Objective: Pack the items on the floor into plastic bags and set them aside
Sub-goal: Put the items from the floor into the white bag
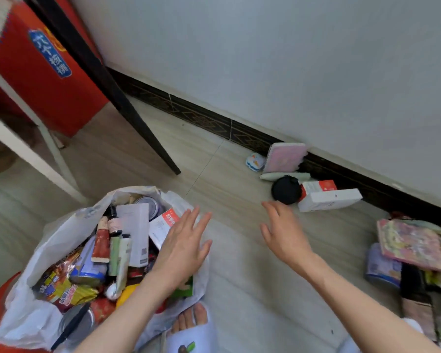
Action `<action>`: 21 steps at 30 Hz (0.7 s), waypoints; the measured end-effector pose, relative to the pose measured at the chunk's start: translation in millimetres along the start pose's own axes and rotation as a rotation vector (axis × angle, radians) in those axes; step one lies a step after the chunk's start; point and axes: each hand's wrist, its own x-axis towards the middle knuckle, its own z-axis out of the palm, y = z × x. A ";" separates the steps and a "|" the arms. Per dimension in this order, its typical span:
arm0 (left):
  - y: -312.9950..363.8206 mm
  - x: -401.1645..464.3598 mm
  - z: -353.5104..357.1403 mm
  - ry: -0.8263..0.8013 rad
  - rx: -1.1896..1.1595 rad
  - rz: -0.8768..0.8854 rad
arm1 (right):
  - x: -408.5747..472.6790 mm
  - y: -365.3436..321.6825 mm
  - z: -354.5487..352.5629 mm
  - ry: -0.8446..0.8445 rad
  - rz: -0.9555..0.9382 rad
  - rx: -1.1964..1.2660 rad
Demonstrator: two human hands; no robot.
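A white plastic bag (pixel 51 240) stands open on the floor at lower left, stuffed with boxes, tubes, cans and snack packets. My left hand (pixel 186 243) hovers flat over the bag's right rim, fingers straight, holding nothing. My right hand (pixel 283 230) reaches forward over bare floor with fingers spread, just short of a round black case (pixel 286 190). Beside that case lie a white box (pixel 329 200), a red and white box (pixel 318 186), a pink notebook (pixel 285 157) leaning on the wall, a pale tube (pixel 273 176) and a small blue and white item (pixel 255 161).
A second heap of items (pixel 413 253), with a floral pouch and a can, lies at the right edge. A dark table leg (pixel 127 108), a white frame (pixel 36 159) and a red carton (pixel 36 72) stand at left. My sandalled foot (pixel 191 324) is beside the bag.
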 end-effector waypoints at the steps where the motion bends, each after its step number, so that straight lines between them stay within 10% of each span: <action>1: 5.2 15.9 6.4 -0.019 0.008 0.025 | 5.3 15.3 -4.7 0.007 0.017 -0.020; 21: 110.6 263.5 52.6 0.209 -0.208 0.274 | 116.3 121.0 19.8 -0.138 0.117 -0.187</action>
